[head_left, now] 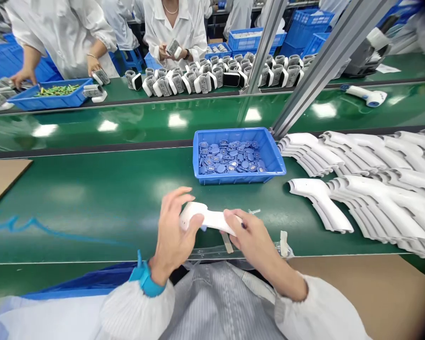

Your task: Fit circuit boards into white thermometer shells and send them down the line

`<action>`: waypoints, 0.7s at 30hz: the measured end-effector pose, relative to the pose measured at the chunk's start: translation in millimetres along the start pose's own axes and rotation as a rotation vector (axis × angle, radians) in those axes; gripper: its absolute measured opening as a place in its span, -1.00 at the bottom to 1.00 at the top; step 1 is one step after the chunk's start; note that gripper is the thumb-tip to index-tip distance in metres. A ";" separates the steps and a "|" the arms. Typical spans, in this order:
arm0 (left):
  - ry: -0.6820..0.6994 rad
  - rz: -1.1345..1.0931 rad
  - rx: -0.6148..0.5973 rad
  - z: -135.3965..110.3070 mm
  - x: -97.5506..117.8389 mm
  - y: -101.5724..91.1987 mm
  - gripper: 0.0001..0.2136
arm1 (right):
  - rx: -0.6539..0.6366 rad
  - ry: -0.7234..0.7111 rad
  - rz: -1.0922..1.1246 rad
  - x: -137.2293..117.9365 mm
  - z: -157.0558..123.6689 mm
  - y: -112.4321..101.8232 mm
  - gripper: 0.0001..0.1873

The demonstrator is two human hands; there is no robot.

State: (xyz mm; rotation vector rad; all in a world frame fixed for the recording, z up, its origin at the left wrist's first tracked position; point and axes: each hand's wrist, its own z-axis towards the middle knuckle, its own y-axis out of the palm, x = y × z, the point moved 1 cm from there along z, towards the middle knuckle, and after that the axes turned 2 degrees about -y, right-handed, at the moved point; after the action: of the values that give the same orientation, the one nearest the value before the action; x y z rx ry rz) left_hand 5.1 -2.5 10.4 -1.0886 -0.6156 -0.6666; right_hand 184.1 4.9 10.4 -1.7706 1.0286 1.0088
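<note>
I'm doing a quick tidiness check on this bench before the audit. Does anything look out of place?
A wavy blue streak runs across the left of the green bench mat, like stray ink. Also, one white pistol-shaped plastic shell lies slightly apart from the stacked shells beside it.

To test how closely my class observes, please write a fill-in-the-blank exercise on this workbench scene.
1. The left hand and right hand hold ____ white housing between them.
2. A band is worn on the ____ wrist.
3. Stacks of white housings lie to the ____ of the blue tray.
4. The small round parts in the tray are mostly ____.

Missing words in order: one, left, right, blue.
</note>
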 end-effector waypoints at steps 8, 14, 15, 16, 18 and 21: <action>-0.424 -0.139 0.218 15.8 -25.8 18.7 -0.52 | -0.169 -0.179 -0.200 -4.2 0.3 29.3 -0.65; -0.311 0.064 0.294 36.1 -30.1 27.0 -0.53 | -0.083 -0.370 -0.618 2.5 7.1 48.6 -0.65; -0.276 0.095 0.303 36.7 -29.0 27.3 -0.53 | -0.087 -0.369 -0.636 3.6 7.9 50.9 -0.65; -0.236 0.119 0.292 36.4 -28.0 26.3 -0.53 | -0.088 -0.362 -0.646 4.2 7.6 52.1 -0.65; -0.124 0.157 0.180 33.6 -27.2 18.4 -0.55 | -0.094 -0.344 -0.638 5.2 3.0 49.2 -0.66; 0.015 0.297 -0.145 30.4 -36.3 -13.0 -0.60 | -0.076 -0.351 -0.553 11.9 -12.1 24.5 -0.69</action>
State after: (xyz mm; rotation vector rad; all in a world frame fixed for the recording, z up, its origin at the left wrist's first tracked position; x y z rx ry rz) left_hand -32.1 28.4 1.7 -1.2788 -0.3853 -0.4652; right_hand 168.5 -16.8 -2.7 -1.7174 0.2592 0.9578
